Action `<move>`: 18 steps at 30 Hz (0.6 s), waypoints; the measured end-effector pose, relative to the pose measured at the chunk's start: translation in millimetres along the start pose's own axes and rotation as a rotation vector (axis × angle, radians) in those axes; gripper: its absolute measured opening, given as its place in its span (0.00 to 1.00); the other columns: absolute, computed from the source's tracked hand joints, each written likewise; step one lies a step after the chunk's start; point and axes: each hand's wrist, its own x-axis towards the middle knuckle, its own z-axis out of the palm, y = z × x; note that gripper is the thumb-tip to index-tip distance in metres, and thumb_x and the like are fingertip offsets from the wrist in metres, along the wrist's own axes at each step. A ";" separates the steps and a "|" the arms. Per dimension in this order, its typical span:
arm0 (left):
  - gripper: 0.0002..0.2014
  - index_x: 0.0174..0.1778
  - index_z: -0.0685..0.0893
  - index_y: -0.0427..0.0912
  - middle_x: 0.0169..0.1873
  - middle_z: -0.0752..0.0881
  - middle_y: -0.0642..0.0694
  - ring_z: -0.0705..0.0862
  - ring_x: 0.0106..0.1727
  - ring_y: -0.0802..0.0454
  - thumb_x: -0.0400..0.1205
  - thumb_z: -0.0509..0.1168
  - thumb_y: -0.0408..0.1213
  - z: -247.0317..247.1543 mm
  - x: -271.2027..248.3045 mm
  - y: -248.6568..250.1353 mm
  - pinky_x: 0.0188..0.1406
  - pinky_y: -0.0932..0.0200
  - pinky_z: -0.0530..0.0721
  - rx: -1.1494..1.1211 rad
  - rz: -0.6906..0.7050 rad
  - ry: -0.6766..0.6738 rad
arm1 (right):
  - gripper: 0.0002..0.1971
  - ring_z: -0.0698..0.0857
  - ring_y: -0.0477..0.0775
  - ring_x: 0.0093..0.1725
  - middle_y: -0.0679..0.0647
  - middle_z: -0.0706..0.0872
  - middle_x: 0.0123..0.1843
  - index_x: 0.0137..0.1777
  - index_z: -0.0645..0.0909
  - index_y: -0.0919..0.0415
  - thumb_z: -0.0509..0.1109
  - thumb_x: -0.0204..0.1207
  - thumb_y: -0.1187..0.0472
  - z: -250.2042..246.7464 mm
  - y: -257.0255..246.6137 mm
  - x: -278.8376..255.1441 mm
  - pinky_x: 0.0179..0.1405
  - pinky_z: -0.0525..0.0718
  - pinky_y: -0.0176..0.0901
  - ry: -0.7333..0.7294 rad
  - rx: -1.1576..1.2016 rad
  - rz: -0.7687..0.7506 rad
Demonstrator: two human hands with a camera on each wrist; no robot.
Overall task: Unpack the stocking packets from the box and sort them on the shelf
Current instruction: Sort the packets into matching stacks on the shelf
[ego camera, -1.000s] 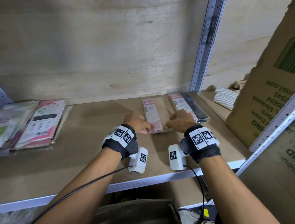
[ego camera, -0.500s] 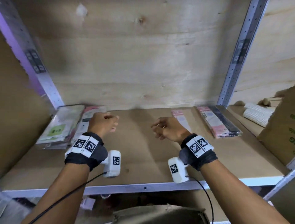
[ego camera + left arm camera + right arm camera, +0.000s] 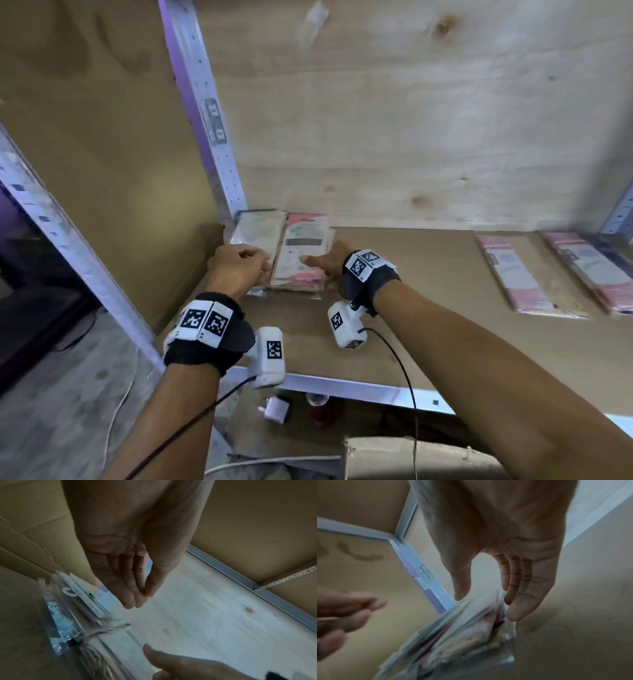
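Note:
Two stacks of stocking packets lie in the shelf's back left corner: a pale stack (image 3: pixel 257 227) and a pink-and-white stack (image 3: pixel 301 251) beside it. My left hand (image 3: pixel 263 270) hovers over the pale stack's (image 3: pixel 68 615) near end with straight fingers (image 3: pixel 130 595) and holds nothing. My right hand (image 3: pixel 317 270) has its thumb (image 3: pixel 462 588) on top of the pink-and-white stack (image 3: pixel 471 628) and its straight fingers (image 3: pixel 515 607) against that stack's right edge. Two more pink packets (image 3: pixel 513 274) (image 3: pixel 589 270) lie flat at the right of the shelf board (image 3: pixel 428 308).
A cardboard wall (image 3: pixel 102 137) and a metal upright (image 3: pixel 205 137) close the left side, with plywood (image 3: pixel 411 137) behind. The shelf's metal front edge (image 3: pixel 359 389) runs below my wrists. Below it are a white plug (image 3: pixel 275 409), a small jar (image 3: pixel 317 407) and an open cardboard box (image 3: pixel 411 459).
Both hands let go of the pink packet near the right end and moved left across the shelf to the two stacks in the back left corner. My head turned left with them.

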 end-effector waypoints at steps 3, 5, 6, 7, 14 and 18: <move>0.04 0.39 0.90 0.39 0.32 0.92 0.41 0.90 0.34 0.46 0.79 0.73 0.34 -2.0 -1.1 -2.6 0.41 0.54 0.91 -0.029 0.000 0.005 | 0.36 0.87 0.65 0.63 0.63 0.87 0.64 0.66 0.79 0.63 0.83 0.63 0.42 5.8 10.0 9.3 0.63 0.85 0.61 -0.018 0.061 0.026; 0.06 0.39 0.90 0.37 0.32 0.92 0.41 0.88 0.30 0.48 0.80 0.71 0.34 -0.6 -1.8 -1.4 0.35 0.58 0.90 -0.051 0.001 0.000 | 0.26 0.89 0.62 0.55 0.60 0.90 0.56 0.60 0.82 0.62 0.83 0.67 0.50 4.0 16.4 8.3 0.59 0.87 0.59 -0.025 0.128 0.001; 0.07 0.39 0.89 0.36 0.32 0.91 0.40 0.87 0.29 0.47 0.81 0.71 0.35 1.5 -2.4 0.1 0.33 0.58 0.89 -0.080 -0.005 -0.015 | 0.21 0.90 0.58 0.48 0.57 0.92 0.49 0.58 0.83 0.62 0.82 0.69 0.54 1.0 19.2 4.4 0.54 0.90 0.54 -0.033 0.165 -0.013; 0.08 0.40 0.88 0.35 0.33 0.89 0.39 0.85 0.29 0.47 0.82 0.70 0.35 4.5 -3.9 2.1 0.33 0.58 0.90 -0.125 -0.014 -0.036 | 0.14 0.90 0.53 0.38 0.54 0.92 0.40 0.53 0.84 0.62 0.81 0.71 0.58 -3.2 22.4 -1.4 0.43 0.91 0.47 -0.046 0.202 -0.034; 0.14 0.53 0.84 0.40 0.47 0.89 0.43 0.93 0.42 0.47 0.80 0.73 0.46 45.5 -22.8 18.9 0.39 0.55 0.92 -0.301 -0.126 -0.220 | 0.11 0.85 0.62 0.47 0.63 0.85 0.50 0.54 0.73 0.65 0.71 0.78 0.73 -42.7 59.8 -65.7 0.39 0.83 0.48 0.004 0.535 -0.151; 0.22 0.61 0.84 0.48 0.51 0.88 0.43 0.94 0.45 0.43 0.75 0.75 0.55 74.8 -39.2 37.3 0.38 0.54 0.92 -0.364 -0.152 -0.375 | 0.09 0.85 0.62 0.45 0.71 0.84 0.56 0.56 0.76 0.67 0.70 0.78 0.73 -69.3 80.2 -110.6 0.37 0.83 0.50 0.102 0.529 -0.306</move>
